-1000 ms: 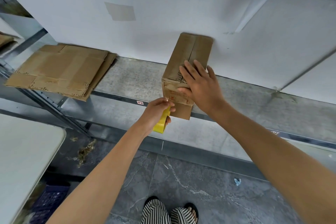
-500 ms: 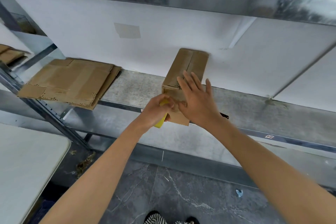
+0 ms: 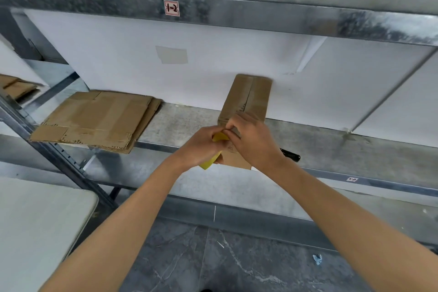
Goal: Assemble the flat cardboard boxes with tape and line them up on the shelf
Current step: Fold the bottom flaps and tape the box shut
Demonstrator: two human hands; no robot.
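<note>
The metal shelf (image 3: 343,149) carries everything that matters. A stack of flat cardboard boxes (image 3: 94,121) lies at its left end, its near side reaching the front edge. Well apart to the right stands the one assembled cardboard box (image 3: 251,97). Its long axis runs straight from front to back: the far end is against the white back wall and the near end juts just past the front edge. The top seam between its flaps follows that same line, leading away from the person.

Both hands meet at the box's near end. The right hand (image 3: 257,143) is the nearer to the box, lying over its near top corner, with thumb and forefinger drawn together in a pinch at the upper rim of the yellow tape roll (image 3: 210,161). Whether they have the tape's free end cannot be seen, as the strip is too thin to make out. The left hand (image 3: 201,147) has its fingers curled round the roll, holding it just left of the box's near face and slightly below its top.

So the seam lies ahead of and just right of the roll, and any strip probably has to be drawn forward, along the box, toward the wall. A small black tool (image 3: 291,155), its kind unclear, lies near the front edge just beside the right wrist.
</note>
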